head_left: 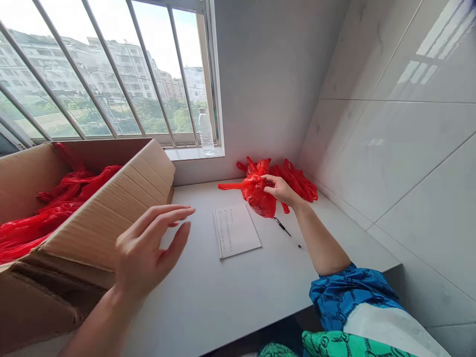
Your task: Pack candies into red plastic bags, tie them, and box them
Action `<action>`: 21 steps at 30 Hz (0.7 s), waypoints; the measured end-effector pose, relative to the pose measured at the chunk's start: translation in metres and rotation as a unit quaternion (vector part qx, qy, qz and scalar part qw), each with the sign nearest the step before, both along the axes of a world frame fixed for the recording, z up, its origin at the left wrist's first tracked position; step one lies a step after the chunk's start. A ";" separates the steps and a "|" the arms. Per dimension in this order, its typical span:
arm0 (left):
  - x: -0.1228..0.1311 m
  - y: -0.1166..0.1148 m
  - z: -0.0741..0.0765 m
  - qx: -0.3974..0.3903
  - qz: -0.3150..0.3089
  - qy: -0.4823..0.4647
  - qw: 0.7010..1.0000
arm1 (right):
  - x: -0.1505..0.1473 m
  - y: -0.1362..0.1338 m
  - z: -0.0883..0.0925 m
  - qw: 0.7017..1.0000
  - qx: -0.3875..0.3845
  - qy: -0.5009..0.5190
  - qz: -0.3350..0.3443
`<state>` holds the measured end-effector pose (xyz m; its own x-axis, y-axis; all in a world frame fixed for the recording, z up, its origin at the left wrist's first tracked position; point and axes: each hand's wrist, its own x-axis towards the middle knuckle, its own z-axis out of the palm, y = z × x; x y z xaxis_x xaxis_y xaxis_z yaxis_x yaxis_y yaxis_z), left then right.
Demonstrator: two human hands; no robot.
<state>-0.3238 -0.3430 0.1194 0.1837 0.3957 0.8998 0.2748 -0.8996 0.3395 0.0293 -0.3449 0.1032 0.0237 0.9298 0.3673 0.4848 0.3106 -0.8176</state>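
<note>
At the back of the white table, my right hand has its fingers closed on a full, knotted-looking red plastic bag. What the bag contains cannot be made out. More red plastic bags lie bunched just behind and to the right of my wrist. My left hand hovers over the table beside the cardboard box, holding nothing, fingers stretched and thumb apart. Between the hands lies a notebook with rows of small handwriting. A black pen rests right of it, its cap lying apart.
A large open cardboard box fills the left side, with a heap of red plastic bags inside. On the sill of the barred window stands a clear plastic bottle. A tiled wall bounds the white table on the right.
</note>
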 end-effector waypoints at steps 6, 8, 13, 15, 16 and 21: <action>0.053 0.039 -0.064 -0.125 -0.041 0.000 0.991 | -0.036 0.000 -0.052 0.982 0.025 -0.184 -0.030; 0.065 0.048 -0.085 -0.155 -0.033 0.012 0.987 | -0.041 -0.001 -0.071 0.978 0.035 -0.203 -0.041; 0.085 0.060 -0.121 -0.145 -0.031 0.142 0.979 | -0.053 -0.004 -0.098 0.973 0.087 -0.210 -0.035; 0.090 0.063 -0.132 -0.143 -0.031 0.197 0.969 | -0.056 -0.004 -0.102 0.963 0.127 -0.235 -0.039; 0.091 0.065 -0.137 -0.145 -0.028 0.210 0.966 | -0.057 -0.004 -0.104 0.956 0.149 -0.249 -0.045; 0.088 0.066 -0.152 -0.184 -0.034 0.146 0.971 | -0.066 -0.009 -0.107 0.911 0.229 -0.313 -0.142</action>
<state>-0.2358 -0.2772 -0.0330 0.4472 0.6581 0.6057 0.3517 -0.7520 0.5575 -0.0372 -0.3539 -0.0037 -0.1081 0.6644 0.7395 0.9257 0.3386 -0.1689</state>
